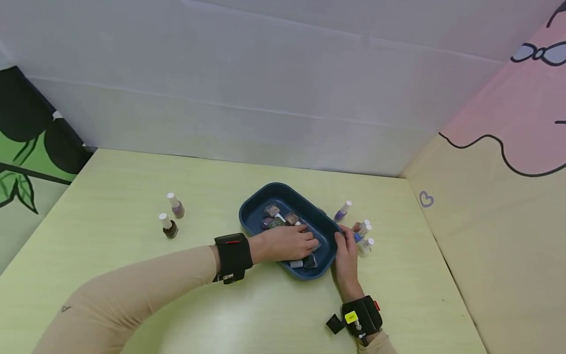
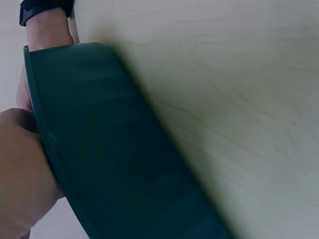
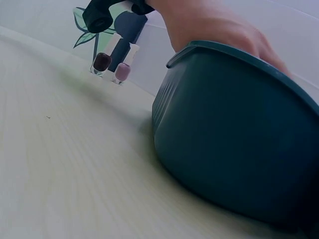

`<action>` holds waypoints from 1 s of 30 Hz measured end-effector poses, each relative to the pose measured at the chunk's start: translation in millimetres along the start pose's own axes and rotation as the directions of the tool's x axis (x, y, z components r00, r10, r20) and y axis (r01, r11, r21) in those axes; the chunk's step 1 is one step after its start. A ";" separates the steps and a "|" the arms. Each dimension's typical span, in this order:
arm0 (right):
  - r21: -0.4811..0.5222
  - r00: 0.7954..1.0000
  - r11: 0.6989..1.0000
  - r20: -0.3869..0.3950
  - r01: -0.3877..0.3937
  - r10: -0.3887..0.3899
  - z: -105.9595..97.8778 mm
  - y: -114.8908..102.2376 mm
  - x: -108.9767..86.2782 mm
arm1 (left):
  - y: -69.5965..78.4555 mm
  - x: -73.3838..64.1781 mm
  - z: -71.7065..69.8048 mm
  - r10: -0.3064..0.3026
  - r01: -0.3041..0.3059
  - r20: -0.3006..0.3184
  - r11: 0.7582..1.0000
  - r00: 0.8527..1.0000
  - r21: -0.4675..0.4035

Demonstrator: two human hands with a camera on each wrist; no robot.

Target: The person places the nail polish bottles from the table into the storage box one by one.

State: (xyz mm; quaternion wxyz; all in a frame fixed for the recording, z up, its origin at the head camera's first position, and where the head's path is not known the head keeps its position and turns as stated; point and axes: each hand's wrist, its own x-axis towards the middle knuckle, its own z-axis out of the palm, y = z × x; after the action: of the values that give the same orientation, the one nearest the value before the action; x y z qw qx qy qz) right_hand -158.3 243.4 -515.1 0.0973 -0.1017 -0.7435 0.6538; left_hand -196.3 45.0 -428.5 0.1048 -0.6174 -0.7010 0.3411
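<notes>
A dark blue plastic basin (image 1: 275, 189) sits on the table with several nail polish bottles inside. Into it reaches my left hand (image 1: 287, 243), palm down, its fingers low among the bottles; I cannot tell whether they grip one. A bottle with a dark body (image 1: 310, 261) and a white cap lies just below that hand. Glittery bottles (image 1: 271, 210) lie toward the basin's far left end. My right hand (image 1: 347, 258) holds the basin's right-hand rim. In both wrist views the basin's outer wall (image 2: 104, 139) hides its contents.
On the left of the table stand a dark polish bottle (image 1: 170, 228) and a mauve one (image 1: 178, 209), both white-capped. Right of the basin stand a purple bottle (image 1: 340, 215), a blue one (image 1: 358, 236) and a pale one (image 1: 364, 250). A white wall (image 1: 265, 123) borders the table's back edge.
</notes>
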 end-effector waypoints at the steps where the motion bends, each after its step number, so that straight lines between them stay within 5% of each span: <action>1: -0.004 1.000 1.000 -0.001 0.001 -0.001 -0.1 0.0 0.0 | 0.5 0.4 -0.1 0.004 -0.004 0.007 1.000 1.000 -0.003; 14: 0.010 1.000 1.000 -0.007 0.001 -0.001 1.0 0.8 0.6 | 0.4 2.0 -0.4 0.010 -0.008 0.070 1.000 0.998 -0.031; 30: -0.004 1.000 1.000 0.006 -0.004 0.004 -0.7 0.8 0.7 | 0.3 -3.4 6.0 -0.085 0.071 -0.064 0.978 0.994 -0.197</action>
State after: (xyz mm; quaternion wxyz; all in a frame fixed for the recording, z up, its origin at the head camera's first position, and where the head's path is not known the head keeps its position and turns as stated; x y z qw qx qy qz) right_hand -158.8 244.4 -515.8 0.0938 -0.1014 -0.7450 0.6527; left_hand -198.7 39.8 -432.3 0.0827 -0.6087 -0.7503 0.2441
